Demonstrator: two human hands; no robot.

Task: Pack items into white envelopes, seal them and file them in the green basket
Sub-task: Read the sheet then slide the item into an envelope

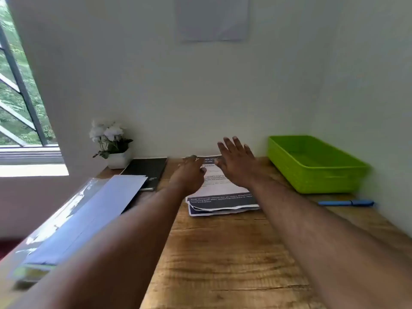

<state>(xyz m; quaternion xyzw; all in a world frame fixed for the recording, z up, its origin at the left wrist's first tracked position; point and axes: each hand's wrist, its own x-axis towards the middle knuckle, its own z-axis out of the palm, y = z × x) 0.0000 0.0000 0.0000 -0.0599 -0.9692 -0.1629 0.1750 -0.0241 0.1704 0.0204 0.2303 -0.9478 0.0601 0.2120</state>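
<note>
One head-worn wide-angle camera looks forward and down along the table (223, 253) from its near edge toward the far wall, close above both outstretched forearms.

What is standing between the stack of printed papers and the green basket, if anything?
Nothing visible blocks that way. The printed papers lie mid-table under both hands; the green basket stands to their right with bare table between them. The blue pen lies nearer the camera than the basket, off the direct line.
</note>
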